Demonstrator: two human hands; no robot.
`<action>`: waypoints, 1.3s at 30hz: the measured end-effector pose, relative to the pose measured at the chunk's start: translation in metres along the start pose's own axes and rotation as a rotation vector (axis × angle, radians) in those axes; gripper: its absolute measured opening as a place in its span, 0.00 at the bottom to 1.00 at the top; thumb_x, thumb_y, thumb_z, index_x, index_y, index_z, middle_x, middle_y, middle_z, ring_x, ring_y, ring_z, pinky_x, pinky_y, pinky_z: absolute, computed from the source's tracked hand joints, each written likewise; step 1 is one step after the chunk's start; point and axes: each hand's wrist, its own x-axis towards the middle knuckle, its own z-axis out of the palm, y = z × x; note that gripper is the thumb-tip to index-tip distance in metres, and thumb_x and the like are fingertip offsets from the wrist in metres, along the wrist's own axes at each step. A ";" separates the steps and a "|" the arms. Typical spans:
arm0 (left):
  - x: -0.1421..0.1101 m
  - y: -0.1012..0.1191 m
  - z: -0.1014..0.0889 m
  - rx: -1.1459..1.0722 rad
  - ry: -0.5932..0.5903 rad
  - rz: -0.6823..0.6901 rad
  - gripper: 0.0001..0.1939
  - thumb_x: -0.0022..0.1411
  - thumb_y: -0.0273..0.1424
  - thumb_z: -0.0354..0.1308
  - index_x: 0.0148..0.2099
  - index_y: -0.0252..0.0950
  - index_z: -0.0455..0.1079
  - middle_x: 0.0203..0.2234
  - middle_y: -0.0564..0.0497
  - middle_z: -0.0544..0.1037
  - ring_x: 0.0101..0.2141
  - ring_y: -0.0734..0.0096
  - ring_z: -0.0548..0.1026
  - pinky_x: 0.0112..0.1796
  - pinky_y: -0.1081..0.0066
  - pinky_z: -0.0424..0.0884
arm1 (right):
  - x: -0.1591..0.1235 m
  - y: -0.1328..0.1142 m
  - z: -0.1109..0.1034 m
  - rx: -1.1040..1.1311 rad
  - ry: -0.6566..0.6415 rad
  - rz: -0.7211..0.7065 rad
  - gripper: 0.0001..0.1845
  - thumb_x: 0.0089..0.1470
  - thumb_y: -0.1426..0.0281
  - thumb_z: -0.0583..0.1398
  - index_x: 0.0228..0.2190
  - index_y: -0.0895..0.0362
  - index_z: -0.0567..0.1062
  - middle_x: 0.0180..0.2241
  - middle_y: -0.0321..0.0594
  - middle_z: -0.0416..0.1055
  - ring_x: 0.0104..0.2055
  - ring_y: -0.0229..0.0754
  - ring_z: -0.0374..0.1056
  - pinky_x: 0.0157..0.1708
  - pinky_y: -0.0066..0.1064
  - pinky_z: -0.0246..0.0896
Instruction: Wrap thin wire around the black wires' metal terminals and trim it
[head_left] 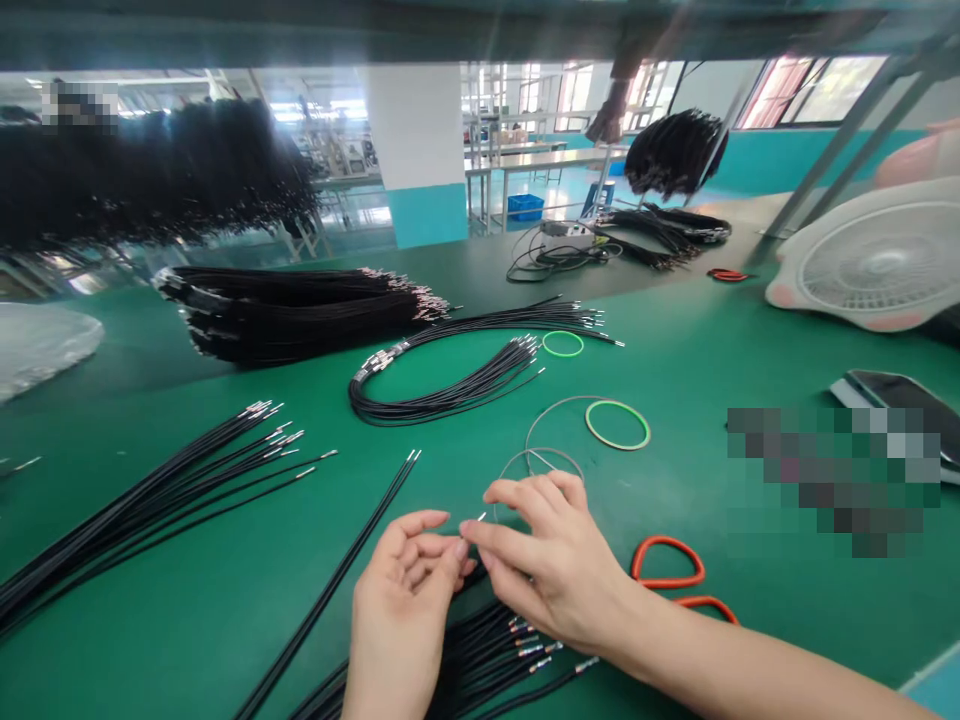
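Observation:
My left hand [409,590] is closed, with thumb and fingertips pinching a black cable near its silver tip [482,517]. Meeting it there, my right hand [551,565] pinches at the same cable end; its fingers hide much of the contact. A thin grey wire [536,425] curls out behind the right hand, and I cannot tell if that hand holds it. Beneath both hands lies a bunch of black cables [487,655] with metal terminals. Two loose black cables [341,575] run beside my left hand. Orange-handled scissors [670,583] lie right of my right wrist, partly hidden.
On the green table [750,360] are more black cables [165,490] at left, a curved bundle [420,408], a thick stack [300,310], and two green rings [618,426] [562,344]. A white fan [877,255] and a phone-like device [900,400] are at right. A shelf edge [480,35] crosses overhead.

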 end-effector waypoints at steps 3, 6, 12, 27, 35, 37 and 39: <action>0.000 -0.008 -0.004 0.038 -0.015 0.028 0.17 0.54 0.34 0.66 0.45 0.36 0.68 0.27 0.53 0.81 0.31 0.69 0.81 0.36 0.72 0.77 | 0.002 -0.001 -0.004 -0.026 -0.038 0.022 0.12 0.61 0.69 0.56 0.44 0.49 0.76 0.47 0.42 0.71 0.45 0.46 0.65 0.47 0.44 0.49; -0.002 -0.009 -0.007 0.148 -0.074 0.048 0.14 0.57 0.37 0.64 0.44 0.37 0.73 0.31 0.52 0.80 0.33 0.69 0.80 0.37 0.71 0.77 | 0.006 0.001 -0.009 0.196 -0.041 0.206 0.13 0.62 0.68 0.53 0.43 0.53 0.76 0.42 0.44 0.72 0.43 0.44 0.66 0.43 0.38 0.55; -0.011 0.007 -0.010 0.462 -0.150 0.428 0.05 0.63 0.31 0.58 0.37 0.42 0.76 0.33 0.54 0.78 0.36 0.72 0.77 0.39 0.76 0.73 | 0.008 0.006 -0.014 0.804 -0.352 0.674 0.28 0.64 0.56 0.50 0.21 0.58 0.75 0.21 0.36 0.68 0.22 0.34 0.59 0.24 0.27 0.52; -0.011 0.006 -0.020 0.691 -0.354 0.819 0.12 0.65 0.19 0.52 0.45 0.41 0.68 0.36 0.53 0.77 0.37 0.75 0.75 0.40 0.77 0.71 | 0.012 0.010 -0.010 1.090 -0.398 0.858 0.20 0.44 0.55 0.68 0.19 0.60 0.75 0.21 0.33 0.69 0.24 0.33 0.57 0.26 0.26 0.50; -0.015 0.006 -0.016 0.757 -0.377 0.799 0.11 0.67 0.20 0.49 0.45 0.40 0.67 0.36 0.51 0.77 0.37 0.73 0.75 0.39 0.74 0.71 | 0.009 0.010 -0.007 1.112 -0.359 0.813 0.21 0.44 0.54 0.67 0.18 0.59 0.73 0.21 0.33 0.68 0.25 0.34 0.57 0.28 0.28 0.49; -0.017 0.006 -0.013 0.769 -0.366 0.789 0.10 0.68 0.21 0.49 0.45 0.39 0.67 0.35 0.51 0.77 0.36 0.72 0.75 0.38 0.73 0.71 | 0.009 0.011 -0.007 1.105 -0.354 0.797 0.21 0.45 0.55 0.67 0.18 0.60 0.74 0.22 0.33 0.67 0.25 0.34 0.58 0.28 0.28 0.50; -0.017 0.006 -0.012 0.777 -0.355 0.784 0.10 0.68 0.21 0.49 0.45 0.39 0.67 0.34 0.51 0.77 0.35 0.71 0.75 0.37 0.73 0.71 | 0.009 0.011 -0.007 1.095 -0.354 0.780 0.21 0.45 0.56 0.67 0.17 0.60 0.73 0.23 0.33 0.67 0.26 0.34 0.59 0.29 0.28 0.50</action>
